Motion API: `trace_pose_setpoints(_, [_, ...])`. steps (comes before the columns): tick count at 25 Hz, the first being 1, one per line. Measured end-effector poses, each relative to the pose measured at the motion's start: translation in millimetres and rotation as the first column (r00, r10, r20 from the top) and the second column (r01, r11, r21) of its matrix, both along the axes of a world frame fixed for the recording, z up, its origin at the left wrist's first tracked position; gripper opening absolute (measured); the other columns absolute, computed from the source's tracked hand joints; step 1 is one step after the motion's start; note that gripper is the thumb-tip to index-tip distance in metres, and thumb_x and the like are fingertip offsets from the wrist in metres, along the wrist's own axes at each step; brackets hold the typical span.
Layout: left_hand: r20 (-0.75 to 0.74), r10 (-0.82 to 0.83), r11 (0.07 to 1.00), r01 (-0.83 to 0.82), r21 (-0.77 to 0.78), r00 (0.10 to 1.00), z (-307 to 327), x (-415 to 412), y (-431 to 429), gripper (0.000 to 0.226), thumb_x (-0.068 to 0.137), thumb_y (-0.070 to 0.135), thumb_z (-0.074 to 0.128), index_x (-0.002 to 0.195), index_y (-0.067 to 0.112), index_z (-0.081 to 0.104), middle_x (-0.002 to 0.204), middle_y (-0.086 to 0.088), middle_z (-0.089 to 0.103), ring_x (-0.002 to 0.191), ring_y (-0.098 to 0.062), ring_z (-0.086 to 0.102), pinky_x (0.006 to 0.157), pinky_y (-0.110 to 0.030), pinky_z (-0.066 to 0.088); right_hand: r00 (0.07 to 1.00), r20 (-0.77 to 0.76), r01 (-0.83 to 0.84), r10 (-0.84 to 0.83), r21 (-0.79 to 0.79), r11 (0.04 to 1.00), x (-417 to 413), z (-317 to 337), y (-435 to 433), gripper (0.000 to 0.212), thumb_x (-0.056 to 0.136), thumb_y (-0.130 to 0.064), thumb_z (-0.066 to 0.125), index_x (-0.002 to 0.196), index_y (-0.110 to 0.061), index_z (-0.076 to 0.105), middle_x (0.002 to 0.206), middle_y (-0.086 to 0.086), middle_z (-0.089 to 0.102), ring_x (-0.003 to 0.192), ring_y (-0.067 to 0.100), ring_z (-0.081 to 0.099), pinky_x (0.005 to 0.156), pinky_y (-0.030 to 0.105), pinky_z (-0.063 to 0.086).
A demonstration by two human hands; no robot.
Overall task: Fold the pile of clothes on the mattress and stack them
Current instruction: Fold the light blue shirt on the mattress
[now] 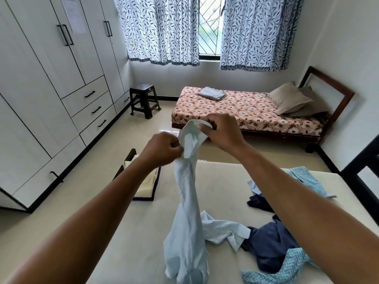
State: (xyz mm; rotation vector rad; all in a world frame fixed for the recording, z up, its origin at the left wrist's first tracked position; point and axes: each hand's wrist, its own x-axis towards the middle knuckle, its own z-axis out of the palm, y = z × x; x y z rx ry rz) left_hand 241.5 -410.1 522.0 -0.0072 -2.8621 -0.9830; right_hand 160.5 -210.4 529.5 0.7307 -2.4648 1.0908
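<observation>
A pale blue shirt [187,212] hangs in a long bunched column over the cream mattress [139,232], its lower end and one sleeve resting on the surface. My left hand [162,149] pinches the cloth just below the collar. My right hand [220,130] grips the collar a little higher and to the right. On the mattress to the right lies a loose pile: a dark blue garment [270,242], a navy piece [259,202] and teal patterned cloth [287,267], with more teal patterned cloth [307,179] farther back.
A folded cream cloth [146,185] lies on a dark mat on the floor left of the mattress. Beyond stands a floral bed [246,111] with a folded grey cloth [212,93] and pillows. A dark stool [144,99] and white wardrobes [51,89] line the left.
</observation>
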Motion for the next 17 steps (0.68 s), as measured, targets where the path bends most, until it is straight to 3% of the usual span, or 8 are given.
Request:
trace_pose_setpoints(2, [-0.057, 0.092, 0.996, -0.091, 0.022, 0.994, 11, -5, -2, 0.023, 0.093, 0.02, 0.069, 0.075, 0.006, 0.075, 0.071, -0.008, 0.073, 0.053, -0.018, 0.06, 0.055, -0.032, 0.051, 0.999, 0.012, -0.044, 0.044, 0.093, 0.995, -1, -17, 7, 0.022, 0.09, -0.038, 0.074, 0.088, -0.016, 0.076, 0.073, -0.003, 0.074, 0.064, 0.013, 0.069, 0.059, 0.038, 0.058])
trace_pose_setpoints(4, [0.05, 0.187, 0.94, -0.194, 0.28, 0.981, 23, -12, -3, 0.03, 0.095, 0.02, 0.064, 0.07, 0.005, 0.069, 0.065, -0.01, 0.07, 0.042, -0.013, 0.051, 0.048, -0.024, 0.041, 0.999, -0.015, -0.048, 0.052, 0.215, 0.975, 3, -31, 11, 0.022, 0.085, -0.038, 0.074, 0.082, -0.017, 0.072, 0.071, -0.002, 0.072, 0.063, 0.021, 0.068, 0.057, 0.037, 0.055])
trace_pose_setpoints(6, [0.295, 0.175, 0.758, -0.32, 0.569, 0.939, 33, -15, 1, 0.029, 0.097, 0.019, 0.056, 0.071, 0.009, 0.059, 0.059, -0.007, 0.064, 0.041, -0.013, 0.055, 0.045, -0.022, 0.045, 0.998, -0.006, -0.056, 0.059, 0.258, 0.965, 10, -41, 14, 0.021, 0.081, -0.034, 0.08, 0.079, -0.016, 0.068, 0.071, -0.002, 0.07, 0.062, 0.023, 0.063, 0.055, 0.035, 0.049])
trace_pose_setpoints(7, [0.361, 0.158, 0.69, -0.364, 0.626, 0.919, 34, -14, 2, 0.027, 0.097, 0.017, 0.054, 0.072, 0.011, 0.056, 0.056, -0.005, 0.062, 0.042, -0.014, 0.058, 0.044, -0.022, 0.048, 0.998, -0.004, -0.065, 0.068, 0.239, 0.969, 11, -45, 14, 0.021, 0.081, -0.032, 0.083, 0.079, -0.015, 0.069, 0.072, -0.004, 0.069, 0.062, 0.021, 0.062, 0.055, 0.036, 0.049])
trace_pose_setpoints(9, [0.405, 0.178, 0.637, -0.418, 0.648, 0.897, 32, -13, 2, 0.022, 0.095, 0.016, 0.052, 0.074, 0.011, 0.053, 0.057, -0.006, 0.06, 0.044, -0.018, 0.063, 0.044, -0.023, 0.053, 0.997, 0.063, -0.056, 0.049, 0.108, 0.993, 8, -44, 16, 0.018, 0.082, -0.028, 0.085, 0.082, -0.013, 0.075, 0.074, -0.003, 0.072, 0.06, 0.019, 0.065, 0.056, 0.039, 0.056])
trace_pose_setpoints(13, [0.351, 0.275, 0.601, -0.445, 0.664, 0.895, 26, -5, 8, 0.016, 0.093, 0.013, 0.053, 0.08, 0.005, 0.055, 0.065, -0.013, 0.061, 0.047, -0.025, 0.067, 0.045, -0.029, 0.056, 0.934, 0.351, 0.028, 0.067, -0.258, 0.966, 11, -31, 16, 0.015, 0.084, -0.013, 0.085, 0.09, -0.006, 0.073, 0.08, 0.011, 0.075, 0.051, 0.021, 0.07, 0.048, 0.038, 0.059])
trace_pose_setpoints(17, [0.312, 0.209, 0.592, -0.374, 0.714, 0.927, 26, 1, 20, 0.017, 0.095, 0.013, 0.054, 0.084, 0.001, 0.058, 0.065, -0.015, 0.067, 0.056, -0.028, 0.07, 0.056, -0.034, 0.061, 0.774, 0.55, -0.014, 0.313, -0.479, 0.878, 26, -18, -5, 0.023, 0.09, -0.001, 0.073, 0.112, 0.001, 0.067, 0.091, 0.024, 0.074, 0.064, 0.03, 0.075, 0.054, 0.034, 0.061])
